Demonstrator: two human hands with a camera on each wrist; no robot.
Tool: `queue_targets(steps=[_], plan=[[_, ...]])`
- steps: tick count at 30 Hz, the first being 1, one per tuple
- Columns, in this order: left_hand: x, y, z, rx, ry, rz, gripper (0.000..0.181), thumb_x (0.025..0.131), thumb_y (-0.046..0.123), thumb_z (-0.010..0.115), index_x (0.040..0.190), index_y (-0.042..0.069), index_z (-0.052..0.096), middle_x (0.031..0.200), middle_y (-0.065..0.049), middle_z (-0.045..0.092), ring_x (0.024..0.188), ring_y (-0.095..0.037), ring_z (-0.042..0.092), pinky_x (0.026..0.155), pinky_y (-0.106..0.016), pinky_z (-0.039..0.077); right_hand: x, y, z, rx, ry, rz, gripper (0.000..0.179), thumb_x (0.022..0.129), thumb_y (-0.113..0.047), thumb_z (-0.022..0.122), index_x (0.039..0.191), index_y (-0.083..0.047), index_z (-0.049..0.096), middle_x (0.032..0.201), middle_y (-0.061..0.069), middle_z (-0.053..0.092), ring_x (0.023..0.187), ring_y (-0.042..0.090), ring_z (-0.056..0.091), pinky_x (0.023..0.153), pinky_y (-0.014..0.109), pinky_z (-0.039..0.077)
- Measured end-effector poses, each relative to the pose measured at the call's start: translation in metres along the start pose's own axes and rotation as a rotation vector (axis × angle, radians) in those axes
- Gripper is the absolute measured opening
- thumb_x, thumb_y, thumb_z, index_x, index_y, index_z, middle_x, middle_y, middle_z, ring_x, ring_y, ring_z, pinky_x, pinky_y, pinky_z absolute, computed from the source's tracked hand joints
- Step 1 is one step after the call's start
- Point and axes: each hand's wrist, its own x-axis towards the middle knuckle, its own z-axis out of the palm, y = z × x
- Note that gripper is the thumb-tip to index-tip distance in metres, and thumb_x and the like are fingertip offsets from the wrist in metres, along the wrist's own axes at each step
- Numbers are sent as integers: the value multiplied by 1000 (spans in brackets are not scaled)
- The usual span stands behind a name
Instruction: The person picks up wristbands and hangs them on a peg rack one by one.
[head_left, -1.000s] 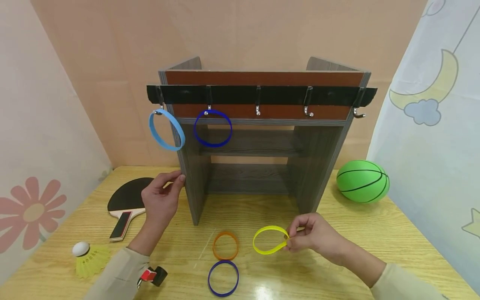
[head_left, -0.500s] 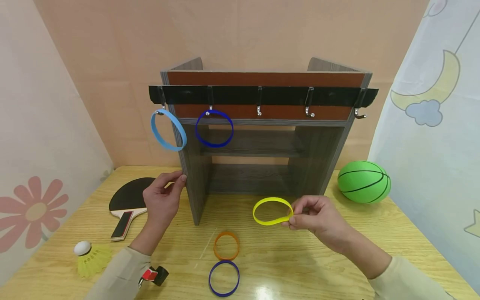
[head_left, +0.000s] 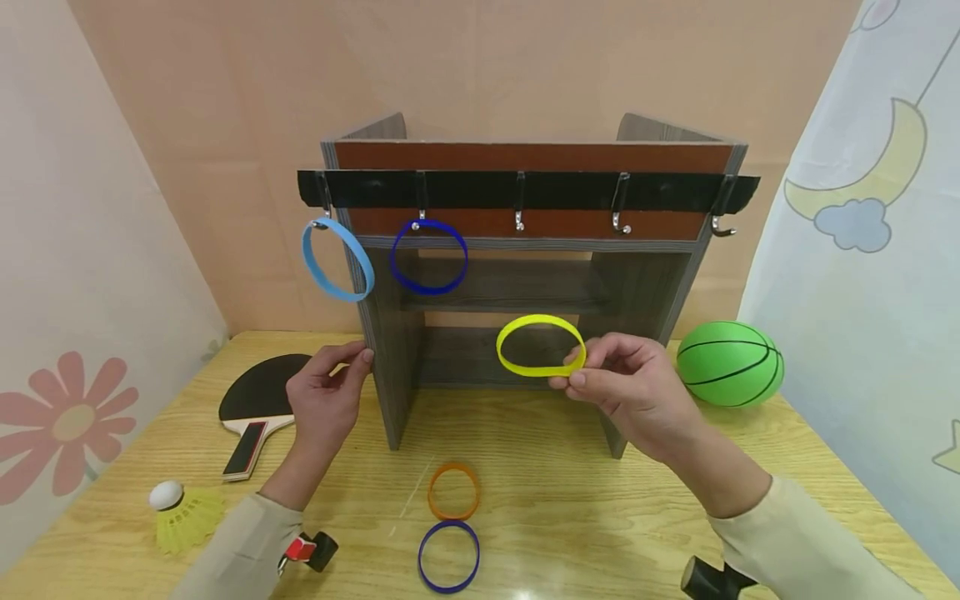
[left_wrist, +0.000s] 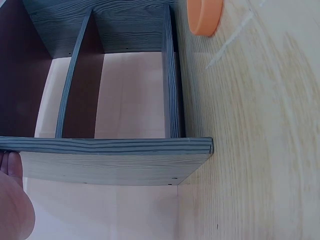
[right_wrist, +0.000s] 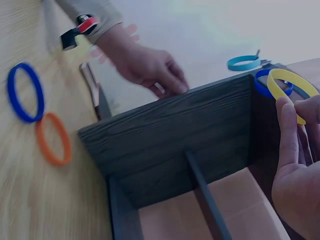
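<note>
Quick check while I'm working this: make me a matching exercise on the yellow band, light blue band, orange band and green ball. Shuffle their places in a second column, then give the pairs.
Things:
1. Yellow band
2. Light blue band
3. Orange band
4. Green ball

Places:
A. On the table, next to a dark blue band
B. To the right of the shelf
C. Pinched in the right hand
D. Hanging from the leftmost hook

Pairs: 1-C, 2-D, 3-A, 4-B
</note>
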Motion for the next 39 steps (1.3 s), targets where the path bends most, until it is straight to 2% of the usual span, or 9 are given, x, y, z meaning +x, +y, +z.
queue_targets(steps=[6,14,23,27,31,39], plan=[[0,-2,0,-32,1,5,11,80,-20,63,90,-19,65,78,-24,63,75,-10,65,73,-22,55,14,0,10,30,27,-74,26,86,22,49,89,3,67,93,16,64,86,28,68,79,30,55],[1,2,0,2,5,-4,9,82,-14,65,90,-15,67,78,-21,64,74,-10,65,72,-23,55,35,-8,21,67,90,-155,18,85,20,55,86,5,66,89,18,67,82,27,68,77,29,56],[1,0,0,-13,6,1,8,83,-12,66,90,-15,67,77,-23,63,74,-10,65,71,-23,55,51,-14,29,56,222,-137,19,86,17,55,81,3,66,83,16,66,80,27,68,76,27,55],[1,1,0,-9,3,3,10,81,-17,64,90,-15,67,77,-21,64,74,-10,65,72,-23,55,53,-14,29,55,254,-134,19,86,17,55,81,2,67,81,16,66,79,27,68,75,27,56],[1,1,0,0,3,10,14,79,-21,63,90,-15,67,78,-19,64,74,-10,65,72,-23,55,55,-14,29,54,272,-130,18,86,16,56,81,2,66,82,16,67,79,27,69,75,27,56],[0,0,0,-10,6,-3,8,82,-14,65,90,-15,67,78,-22,63,74,-10,65,72,-23,55,59,-10,27,56,258,-139,14,85,14,61,82,2,68,82,15,67,79,27,68,75,29,56]])
